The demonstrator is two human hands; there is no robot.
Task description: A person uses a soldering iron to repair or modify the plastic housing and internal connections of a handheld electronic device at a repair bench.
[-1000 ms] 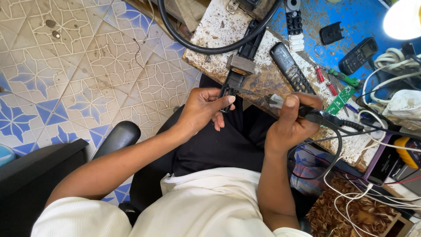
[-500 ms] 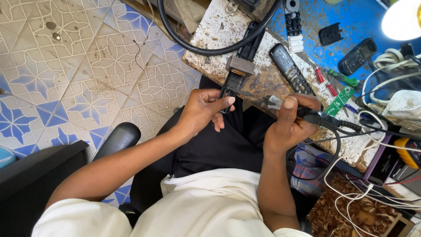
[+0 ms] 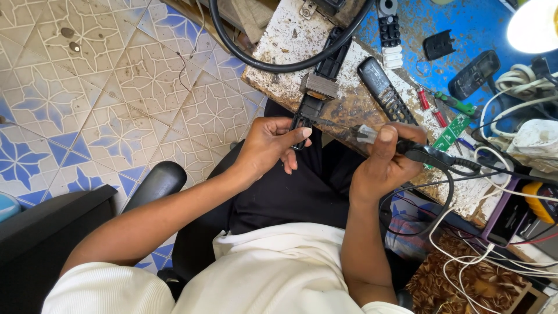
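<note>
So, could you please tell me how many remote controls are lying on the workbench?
2: one remote control on the worn bench edge, just beyond the right hand, and another remote on the blue surface near the lamp. Others may be hidden.

The left hand pinches the near end of a long black part that overhangs the worn workbench edge. The right hand grips a soldering iron — its thin tip points left toward that part. A black remote lies just beyond, on the bench — a thick black cable loops behind.
</note>
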